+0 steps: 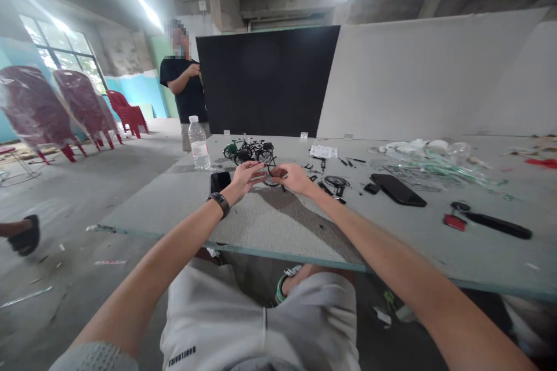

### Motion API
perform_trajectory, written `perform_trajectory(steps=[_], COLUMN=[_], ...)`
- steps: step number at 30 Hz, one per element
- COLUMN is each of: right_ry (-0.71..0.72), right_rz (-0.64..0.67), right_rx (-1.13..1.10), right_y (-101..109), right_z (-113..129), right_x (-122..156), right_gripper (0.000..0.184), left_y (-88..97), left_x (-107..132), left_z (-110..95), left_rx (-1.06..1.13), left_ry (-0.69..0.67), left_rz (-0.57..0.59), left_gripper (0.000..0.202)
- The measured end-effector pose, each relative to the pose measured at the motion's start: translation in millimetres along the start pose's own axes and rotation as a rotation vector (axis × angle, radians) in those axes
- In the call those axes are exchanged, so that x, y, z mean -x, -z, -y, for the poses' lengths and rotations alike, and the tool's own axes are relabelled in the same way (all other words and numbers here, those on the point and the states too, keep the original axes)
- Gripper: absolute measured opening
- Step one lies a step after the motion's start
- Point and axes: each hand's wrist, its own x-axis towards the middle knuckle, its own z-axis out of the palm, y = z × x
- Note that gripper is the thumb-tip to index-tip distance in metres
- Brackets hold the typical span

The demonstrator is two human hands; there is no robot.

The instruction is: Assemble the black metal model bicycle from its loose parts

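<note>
Your right hand seemed to pinch the little bike model well in from the front edge of the tabletop, couldn't tell if your left hand gripped too, and it looked light, stiff, kinda snappable, so thicker middle bits beat thin ends.

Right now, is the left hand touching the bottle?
Apart. The head view shows it: the bottle stands to one side of the left hand, with table surface visible between them.
</note>
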Motion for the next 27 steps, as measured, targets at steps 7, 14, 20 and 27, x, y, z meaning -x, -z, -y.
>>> perform_trajectory(steps=[7, 14, 20, 27], right_ry=[-0.015, -0.012, -0.027, -0.036], right_rz=[-0.082, -0.083, -0.074, -0.075], right_rx=[-0.011, -0.002, -0.045, -0.064], right_y=[-3.1, -4.5, -7.1, -8.3], right_z=[-2.7, -1.9, -2.8, -2.1], right_x=[-0.7, -0.2, -0.7, -0.6], right_gripper=[0.028, 0.031, 0.029, 0.024], left_y=[0.4, 2.4, 3.4, 5.4], left_x=[1.9, 0.5, -2.5, -5.1], left_z=[0.0, 3.0, 5.7, 9.2], left_rx=[-0.017, -0.063, -0.056, -0.071], left_ry=[0.003, -0.031, -0.051, -0.065], left_rz=[0.045, 0.038, 0.034, 0.041], left_gripper=[0.023, 0.027, 0.029, 0.034])
